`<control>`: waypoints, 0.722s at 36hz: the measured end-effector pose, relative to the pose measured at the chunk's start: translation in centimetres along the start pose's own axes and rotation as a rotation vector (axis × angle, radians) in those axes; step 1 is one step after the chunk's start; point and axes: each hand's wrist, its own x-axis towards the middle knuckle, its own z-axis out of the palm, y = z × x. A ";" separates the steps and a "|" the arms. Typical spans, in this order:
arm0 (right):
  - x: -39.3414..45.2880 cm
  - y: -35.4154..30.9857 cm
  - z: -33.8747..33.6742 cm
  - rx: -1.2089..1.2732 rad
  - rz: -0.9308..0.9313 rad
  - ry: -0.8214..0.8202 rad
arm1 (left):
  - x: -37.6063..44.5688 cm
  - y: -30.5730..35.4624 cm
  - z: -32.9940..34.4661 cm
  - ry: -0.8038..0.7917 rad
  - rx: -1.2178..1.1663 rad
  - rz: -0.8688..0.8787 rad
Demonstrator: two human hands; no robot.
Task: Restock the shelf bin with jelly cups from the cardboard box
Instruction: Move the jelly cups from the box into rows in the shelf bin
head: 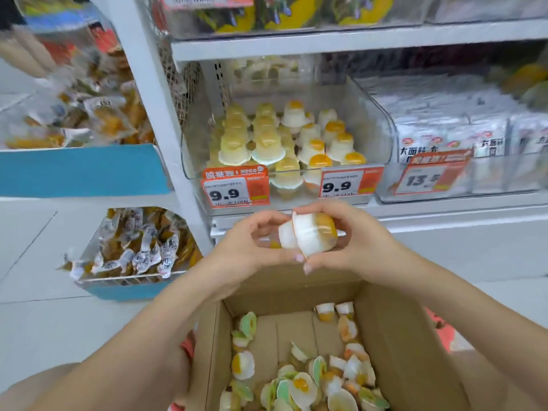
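A white shelf (296,47) runs across the upper half of the view, and a clear plastic bin (370,126) sits on it, its front wall at the shelf's front edge. Inside the bin stand rows of jelly cups (314,143), pale yellow ones toward the left wall and white ones with orange tops toward the right. Two price tags (235,189) reading 9.9 hang on the bin's front.

Below, an open cardboard box (394,351) holds loose jelly cups (299,384) lying jumbled along its bottom, mostly near the right wall and the near end.

Above the far end of the box and just in front of the shelf's front edge, the left hand (258,241) and the right hand (353,238) meet. Both have their fingers curled around a pair of white, orange-topped cups (308,232), held tilted on their sides between the two hands.
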 end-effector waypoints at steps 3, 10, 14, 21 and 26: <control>0.3 -0.4 -0.6 0.056 -0.020 -0.028 | -0.1 0.1 0.2 -0.060 -0.299 -0.056; 0.2 0.2 -0.7 -0.039 -0.037 -0.082 | 0.3 -0.4 0.7 -0.036 -0.468 -0.151; 0.6 -0.1 -0.4 0.038 -0.068 -0.060 | 0.3 0.1 0.4 0.034 -0.447 -0.143; 0.9 -0.1 -0.1 -0.018 -0.123 -0.064 | 0.2 1.2 -0.3 -0.026 -0.503 -0.254; 0.8 0.0 0.1 -0.033 -0.098 -0.056 | -0.1 1.0 0.0 -0.078 -0.554 -0.326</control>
